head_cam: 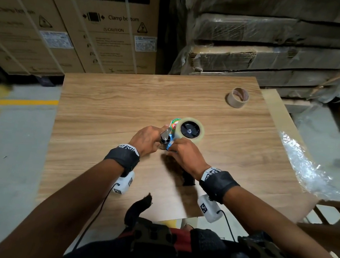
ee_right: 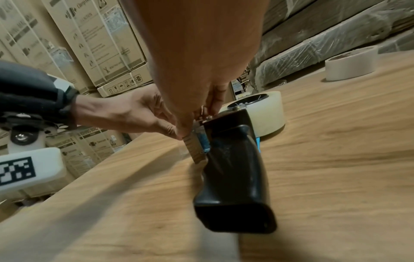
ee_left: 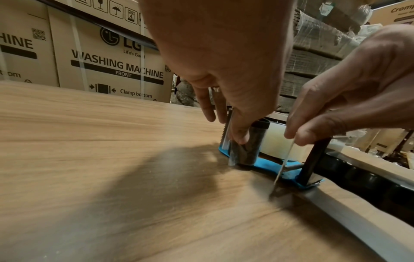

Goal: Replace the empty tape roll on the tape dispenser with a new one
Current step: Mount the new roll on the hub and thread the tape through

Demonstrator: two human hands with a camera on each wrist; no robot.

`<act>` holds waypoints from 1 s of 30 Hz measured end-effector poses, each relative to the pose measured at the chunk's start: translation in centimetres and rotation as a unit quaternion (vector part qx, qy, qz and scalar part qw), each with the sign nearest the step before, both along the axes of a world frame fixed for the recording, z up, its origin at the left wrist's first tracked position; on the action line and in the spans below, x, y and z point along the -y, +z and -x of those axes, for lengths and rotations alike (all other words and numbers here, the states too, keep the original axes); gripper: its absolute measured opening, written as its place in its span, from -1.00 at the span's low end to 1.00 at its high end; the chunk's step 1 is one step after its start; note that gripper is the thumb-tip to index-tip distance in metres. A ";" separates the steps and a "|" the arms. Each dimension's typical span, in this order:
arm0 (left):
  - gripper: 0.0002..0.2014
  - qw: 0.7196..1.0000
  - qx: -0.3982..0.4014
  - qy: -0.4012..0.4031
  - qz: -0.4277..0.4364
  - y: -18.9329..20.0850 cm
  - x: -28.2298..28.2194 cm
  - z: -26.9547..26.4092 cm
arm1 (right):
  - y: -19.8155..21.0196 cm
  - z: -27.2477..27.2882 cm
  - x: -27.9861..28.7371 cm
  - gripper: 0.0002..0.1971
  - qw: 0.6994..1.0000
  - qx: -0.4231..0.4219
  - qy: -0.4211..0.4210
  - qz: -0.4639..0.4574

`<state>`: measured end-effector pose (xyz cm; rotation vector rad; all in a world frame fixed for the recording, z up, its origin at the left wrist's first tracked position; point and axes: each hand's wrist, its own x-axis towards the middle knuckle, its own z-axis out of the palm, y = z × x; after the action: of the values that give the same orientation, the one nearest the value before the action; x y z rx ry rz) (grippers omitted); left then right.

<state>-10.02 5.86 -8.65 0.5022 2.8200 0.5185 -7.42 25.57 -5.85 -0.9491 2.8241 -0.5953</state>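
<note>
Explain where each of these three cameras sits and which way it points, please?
Head: worn on the head, looking down at the wooden table; both forearms, left hand and right hand show, working on the tape dispenser.
Left wrist: low over the table, looking along the left hand's fingers at the dispenser's roller; the right hand shows too.
Right wrist: looking along the right hand at the dispenser's black handle; the left hand shows.
Shared: head and right wrist views both show the new tape roll and the empty core.
</note>
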 end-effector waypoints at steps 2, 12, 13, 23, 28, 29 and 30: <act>-0.46 1.000 0.006 0.005 0.009 0.0 -0.1 0.0 | 0.1 0.0 0.2 -0.89 1.000 -0.008 0.000 -0.002; -0.39 1.000 0.005 0.009 0.002 -0.3 -0.1 0.1 | -0.6 0.3 0.9 -0.83 0.997 -0.012 -0.080 0.008; -0.39 1.000 0.003 0.010 0.004 -0.2 -0.1 0.0 | -0.6 0.2 0.8 -0.83 0.996 -0.007 -0.084 0.015; -0.43 0.999 -0.006 0.026 0.019 0.1 -0.3 -0.3 | -1.4 -2.8 -4.6 -0.70 0.958 0.022 -0.225 0.176; -0.30 0.999 -0.005 0.038 0.020 0.6 -0.5 -0.5 | -2.1 -3.6 -6.9 -0.39 0.886 0.296 -0.306 0.183; -0.29 0.999 -0.005 0.037 0.020 0.8 -0.6 -0.6 | -2.4 -3.7 -6.8 -0.31 0.860 0.361 -0.301 0.201; -0.28 0.999 -0.007 0.037 0.019 0.8 -0.6 -0.7 | -2.9 -3.7 -6.7 -0.26 0.821 0.426 -0.297 0.238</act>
<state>-9.32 6.45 -7.84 0.3974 2.8645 0.4756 -3.74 32.29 -8.71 0.2392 2.0808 -1.4016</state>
